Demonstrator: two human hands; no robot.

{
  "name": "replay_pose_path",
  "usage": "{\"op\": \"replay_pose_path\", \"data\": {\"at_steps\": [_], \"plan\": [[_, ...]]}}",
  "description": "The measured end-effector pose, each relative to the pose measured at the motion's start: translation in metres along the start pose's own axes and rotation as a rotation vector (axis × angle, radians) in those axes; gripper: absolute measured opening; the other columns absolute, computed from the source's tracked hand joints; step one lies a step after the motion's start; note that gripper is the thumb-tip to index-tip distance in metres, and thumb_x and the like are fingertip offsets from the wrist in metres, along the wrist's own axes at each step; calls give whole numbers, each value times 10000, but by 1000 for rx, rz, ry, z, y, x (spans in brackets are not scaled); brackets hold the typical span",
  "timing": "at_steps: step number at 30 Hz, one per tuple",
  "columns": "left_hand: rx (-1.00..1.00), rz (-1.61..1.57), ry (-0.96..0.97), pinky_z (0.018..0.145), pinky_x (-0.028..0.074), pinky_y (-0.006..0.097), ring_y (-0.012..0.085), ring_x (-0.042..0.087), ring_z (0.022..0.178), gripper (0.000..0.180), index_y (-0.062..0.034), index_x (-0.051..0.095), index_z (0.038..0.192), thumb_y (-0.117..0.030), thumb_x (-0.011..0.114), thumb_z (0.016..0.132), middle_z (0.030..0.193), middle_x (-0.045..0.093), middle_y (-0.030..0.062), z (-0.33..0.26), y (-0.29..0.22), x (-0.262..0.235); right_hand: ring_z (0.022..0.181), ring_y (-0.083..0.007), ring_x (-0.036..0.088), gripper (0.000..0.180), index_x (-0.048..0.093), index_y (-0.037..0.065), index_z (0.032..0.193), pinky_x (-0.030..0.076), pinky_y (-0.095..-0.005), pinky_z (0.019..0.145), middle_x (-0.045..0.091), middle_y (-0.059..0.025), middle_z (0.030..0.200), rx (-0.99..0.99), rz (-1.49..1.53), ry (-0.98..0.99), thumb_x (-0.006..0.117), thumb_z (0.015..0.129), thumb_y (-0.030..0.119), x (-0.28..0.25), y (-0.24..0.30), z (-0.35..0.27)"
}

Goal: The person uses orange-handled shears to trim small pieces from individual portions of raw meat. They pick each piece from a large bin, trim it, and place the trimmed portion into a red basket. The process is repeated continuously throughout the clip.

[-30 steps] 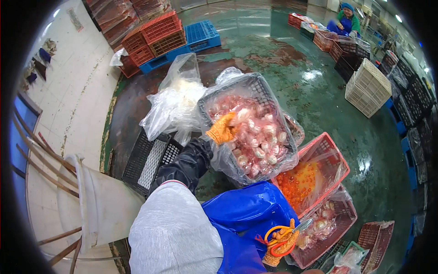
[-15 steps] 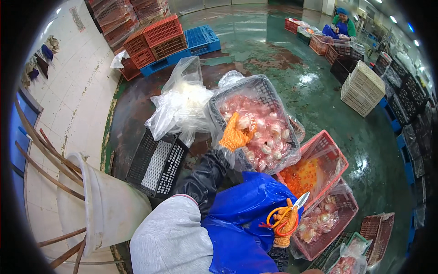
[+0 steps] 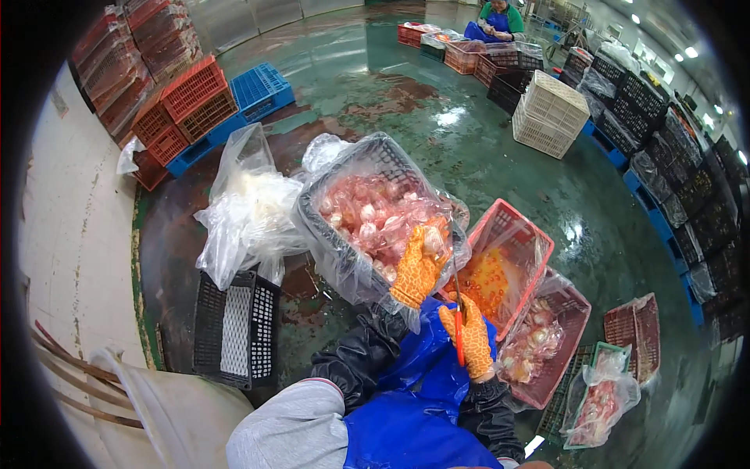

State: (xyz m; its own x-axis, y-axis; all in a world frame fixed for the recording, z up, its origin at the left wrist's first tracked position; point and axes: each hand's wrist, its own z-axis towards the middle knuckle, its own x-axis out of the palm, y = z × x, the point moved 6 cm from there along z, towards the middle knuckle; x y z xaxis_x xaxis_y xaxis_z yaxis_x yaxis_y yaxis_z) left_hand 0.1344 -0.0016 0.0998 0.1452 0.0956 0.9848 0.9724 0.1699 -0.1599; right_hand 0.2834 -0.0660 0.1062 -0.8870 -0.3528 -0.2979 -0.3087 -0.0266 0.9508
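Both my hands wear orange patterned gloves. My left hand (image 3: 419, 266) holds a pale pink shellfish piece (image 3: 432, 241) over the near edge of a black crate (image 3: 320, 227) lined with clear plastic and full of pink shellfish. My right hand (image 3: 467, 336) grips orange-handled scissors (image 3: 458, 309), blade pointing up toward the left hand. Both hands sit close together above my blue apron (image 3: 422, 406).
A red crate (image 3: 539, 254) holding orange pieces stands to the right, with a darker red crate (image 3: 582, 313) of shellfish beyond it. A bulging clear bag (image 3: 246, 207) rests over an empty black crate (image 3: 234, 328). Stacked crates line the wet green floor. Another person (image 3: 492, 19) sits far back.
My left hand came back from the middle of the shellfish crate to its near edge with a piece. My right hand rose with the scissors until the two met.
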Motion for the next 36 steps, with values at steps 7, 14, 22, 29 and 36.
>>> {"op": "replay_pose_path", "data": {"at_steps": [7, 14, 22, 29, 36], "plan": [[97, 468, -133, 720, 479, 261, 139, 555, 864, 363, -46, 512, 1160, -311, 444, 922, 1030, 574, 44, -13, 15, -29, 825, -213, 544, 495, 504, 4, 1153, 437, -321, 764, 570, -123, 958, -58, -180, -77, 677, 766, 261, 8, 17, 4], [107, 1063, -98, 728, 456, 289, 163, 552, 862, 355, -14, 528, 1108, -304, 472, 910, 969, 586, 95, -17, 20, -28, 566, -77, 504, 330, 543, 50, 1084, 401, -223, 504, 569, -22, 698, 81, -93, -158, 612, 829, 248, 7, -7, -2], [67, 1350, -26, 542, 412, 338, 163, 522, 597, 336, -20, 551, 884, -352, 500, 889, 663, 558, 93, -17, 27, -5, 597, -219, 541, 352, 574, 21, 966, 434, -342, 575, 573, -126, 677, 109, -113, -222, 651, 785, 313, -5, -11, -1], [-318, 914, -133, 508, 429, 269, 123, 536, 580, 222, -86, 562, 915, -295, 491, 904, 683, 566, 12, -5, 43, -27, 508, -74, 488, 363, 560, 51, 950, 374, -194, 397, 523, -4, 619, 396, 148, -42, 582, 832, 393, -14, 2, 3], [-284, 782, -114, 594, 464, 238, 105, 555, 721, 194, -73, 569, 988, -231, 502, 899, 823, 584, 5, 14, 60, -53, 488, -97, 456, 499, 546, 35, 949, 383, -213, 422, 501, -37, 627, 411, 842, 118, 391, 894, 506, -16, -25, 7]]}}
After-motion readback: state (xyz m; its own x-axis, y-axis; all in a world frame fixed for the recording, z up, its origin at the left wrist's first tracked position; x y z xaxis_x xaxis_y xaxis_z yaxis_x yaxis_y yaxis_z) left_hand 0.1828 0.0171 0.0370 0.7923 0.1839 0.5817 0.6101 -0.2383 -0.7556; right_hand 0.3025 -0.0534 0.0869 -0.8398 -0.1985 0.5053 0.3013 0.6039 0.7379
